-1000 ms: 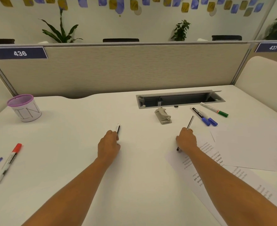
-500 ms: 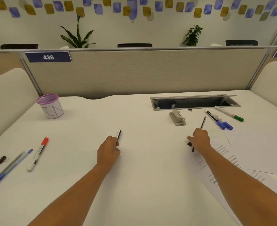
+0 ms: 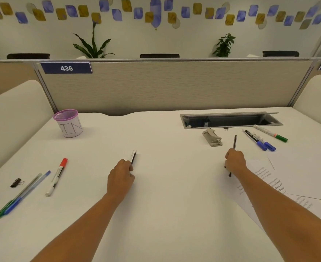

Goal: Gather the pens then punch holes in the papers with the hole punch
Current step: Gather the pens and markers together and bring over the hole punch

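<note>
Change since a second ago?

Little in the hands. The view has swung left, showing the purple mesh cup [image 3: 69, 123] at 11 o'clock, and a red marker [image 3: 58, 173] and ballpoints [image 3: 23, 193] at 9 o'clock. Gathering has far to go.

And the hands?

Left hand [image 3: 121, 173] pinches a black-and-white marker [image 3: 133, 156]. Right hand [image 3: 235, 163] grips a dark pen [image 3: 235, 141], perhaps just clear of the papers [image 3: 297, 176]. The hole punch [image 3: 212, 138] lies untouched at 1 o'clock, just beyond the right hand.

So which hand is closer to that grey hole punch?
Right. The right hand, gripping a dark pen, is just nearer the person and slightly right of the hole punch; the left hand, gripping a marker, is well off to its left.
</note>
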A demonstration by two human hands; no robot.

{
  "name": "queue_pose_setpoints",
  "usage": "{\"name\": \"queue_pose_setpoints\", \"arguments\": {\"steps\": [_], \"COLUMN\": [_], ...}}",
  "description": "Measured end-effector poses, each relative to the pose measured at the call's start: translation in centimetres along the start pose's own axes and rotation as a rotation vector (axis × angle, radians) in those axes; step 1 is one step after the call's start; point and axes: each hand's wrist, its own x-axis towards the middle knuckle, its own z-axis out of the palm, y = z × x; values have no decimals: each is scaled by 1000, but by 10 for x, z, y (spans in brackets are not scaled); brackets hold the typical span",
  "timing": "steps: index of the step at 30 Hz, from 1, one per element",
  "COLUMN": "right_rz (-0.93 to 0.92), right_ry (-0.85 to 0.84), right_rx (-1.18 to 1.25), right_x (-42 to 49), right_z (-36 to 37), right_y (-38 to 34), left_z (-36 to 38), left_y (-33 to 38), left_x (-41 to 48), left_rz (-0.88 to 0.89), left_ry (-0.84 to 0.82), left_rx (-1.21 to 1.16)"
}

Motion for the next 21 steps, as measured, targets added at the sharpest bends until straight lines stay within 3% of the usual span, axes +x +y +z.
{"name": "queue_pose_setpoints", "arguments": {"steps": [6,13,21], "right_rz": [-112,-324,-482], "right_ry": [3,-288,-544], "right_rx": [279,444,426], "right_x": [-27,-96,-183], "right_z": [1,54,124], "right_y": [-63,-181,-275], "left_z": [-19,-57,-98], "left_y": [-28,-81,-146], "left_x": [-10,-24,-43], "left_rz": [-32,-71,-158], "left_ry": [43,90,156], "left_rx": [-13,75,157]}}
